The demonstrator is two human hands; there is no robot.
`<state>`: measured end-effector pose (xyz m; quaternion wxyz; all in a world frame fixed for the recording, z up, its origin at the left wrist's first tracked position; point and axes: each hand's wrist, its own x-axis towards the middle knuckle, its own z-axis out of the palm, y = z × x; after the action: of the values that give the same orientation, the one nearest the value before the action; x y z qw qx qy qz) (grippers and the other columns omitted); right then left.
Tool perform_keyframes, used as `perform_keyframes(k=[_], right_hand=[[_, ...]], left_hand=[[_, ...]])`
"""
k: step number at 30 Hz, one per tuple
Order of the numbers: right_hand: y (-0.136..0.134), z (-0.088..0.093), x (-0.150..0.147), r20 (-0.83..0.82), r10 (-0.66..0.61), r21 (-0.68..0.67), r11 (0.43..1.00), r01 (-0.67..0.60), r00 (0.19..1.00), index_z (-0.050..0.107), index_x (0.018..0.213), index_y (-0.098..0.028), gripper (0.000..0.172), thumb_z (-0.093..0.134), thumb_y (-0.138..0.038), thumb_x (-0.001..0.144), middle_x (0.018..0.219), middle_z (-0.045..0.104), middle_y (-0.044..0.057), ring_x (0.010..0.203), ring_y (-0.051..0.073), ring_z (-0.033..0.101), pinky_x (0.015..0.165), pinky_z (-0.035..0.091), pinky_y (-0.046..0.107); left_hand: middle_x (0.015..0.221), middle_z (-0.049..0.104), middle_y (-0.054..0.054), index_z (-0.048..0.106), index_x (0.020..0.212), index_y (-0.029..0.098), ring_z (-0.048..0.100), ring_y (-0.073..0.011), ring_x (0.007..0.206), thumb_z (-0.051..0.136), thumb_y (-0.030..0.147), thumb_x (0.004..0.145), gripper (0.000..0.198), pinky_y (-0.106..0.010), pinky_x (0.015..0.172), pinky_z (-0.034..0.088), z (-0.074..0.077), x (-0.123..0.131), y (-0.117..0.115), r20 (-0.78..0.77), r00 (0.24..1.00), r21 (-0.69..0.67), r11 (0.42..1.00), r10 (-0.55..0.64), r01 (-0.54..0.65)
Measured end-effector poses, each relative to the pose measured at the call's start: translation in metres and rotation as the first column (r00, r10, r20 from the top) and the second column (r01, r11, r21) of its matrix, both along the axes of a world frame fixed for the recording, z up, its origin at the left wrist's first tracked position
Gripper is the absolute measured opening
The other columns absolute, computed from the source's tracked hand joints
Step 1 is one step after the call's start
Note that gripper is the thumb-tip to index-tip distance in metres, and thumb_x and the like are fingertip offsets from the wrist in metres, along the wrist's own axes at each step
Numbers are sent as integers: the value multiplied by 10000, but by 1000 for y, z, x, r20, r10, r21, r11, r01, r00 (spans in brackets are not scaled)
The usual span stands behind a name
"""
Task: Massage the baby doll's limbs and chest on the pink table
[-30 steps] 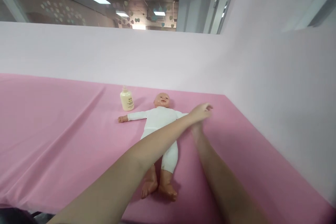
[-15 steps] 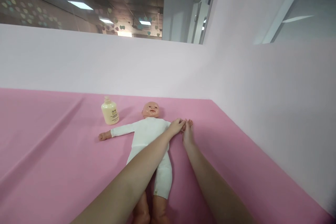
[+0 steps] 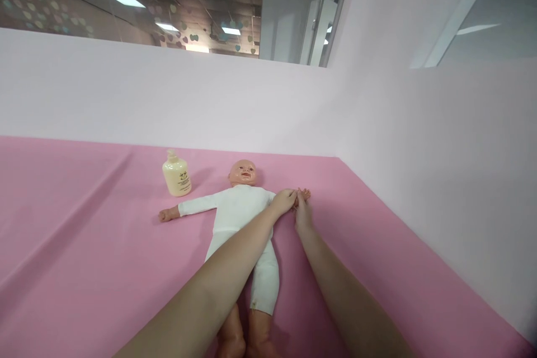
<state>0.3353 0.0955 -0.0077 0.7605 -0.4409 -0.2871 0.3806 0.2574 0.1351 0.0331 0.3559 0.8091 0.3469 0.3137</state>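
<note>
A baby doll (image 3: 235,212) with a white cloth body lies on its back, head toward the wall. Its arm on the right side of the view is stretched out, and both my hands are closed around the end of it. My left hand (image 3: 284,201) wraps the doll's forearm near the wrist, my forearm crossing over the doll's body. Close beside it, my right hand (image 3: 302,213) grips the doll's hand (image 3: 307,194), whose small fingers stick out past mine. The doll's other arm (image 3: 197,205) lies spread on the pink surface.
A pale yellow pump bottle (image 3: 177,176) stands upright left of the doll's head. The pink covering (image 3: 92,235) has a long crease on the left. A white wall (image 3: 188,100) rises behind, and another wall (image 3: 440,168) borders the right side. Windows are set above.
The view has shifted slightly, so the doll and bottle appear a little higher and farther right. Both hands stay on the doll's arm, with little visible movement along it.
</note>
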Motion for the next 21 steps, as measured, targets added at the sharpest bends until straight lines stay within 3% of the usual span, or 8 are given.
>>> perform_keyframes(k=[7, 12, 17, 21], right_hand=[[2, 1, 3, -68, -36, -58, 998, 32, 997, 556, 1164, -267, 512, 601, -601, 779, 1174, 656, 42, 1031, 201, 647, 659, 542, 277], [2, 2, 3, -87, 3, -61, 998, -9, 996, 591, 1100, -242, 502, 523, -645, 809, 1111, 678, 50, 1008, 204, 657, 672, 543, 274], [3, 0, 2, -64, -29, -48, 999, 26, 997, 557, 1176, -276, 452, 567, -552, 818, 1277, 606, 44, 1141, 194, 608, 770, 560, 291], [5, -3, 5, -3, -50, 13, 999, 50, 999, 565, 1165, -282, 438, 611, -513, 795, 1256, 613, 32, 1146, 192, 605, 794, 571, 308]], left_hand=[[845, 716, -38, 697, 980, 168, 627, -163, 716, 290, 446, 990, 493, -255, 702, 486, -4, -1, 1, 15, 999, -11, 999, -52, 52], [1006, 719, -30, 667, 1105, 216, 641, -172, 857, 357, 459, 974, 416, -242, 739, 480, -5, -1, 2, 22, 996, 30, 996, -86, 86], [937, 722, -48, 696, 1001, 179, 637, -176, 820, 347, 437, 972, 435, -252, 753, 484, -4, -1, 3, -42, 996, 44, 996, -77, 78], [865, 713, -56, 699, 918, 149, 629, -171, 764, 332, 418, 971, 458, -252, 714, 488, -4, 0, 4, -58, 996, 33, 997, -74, 76]])
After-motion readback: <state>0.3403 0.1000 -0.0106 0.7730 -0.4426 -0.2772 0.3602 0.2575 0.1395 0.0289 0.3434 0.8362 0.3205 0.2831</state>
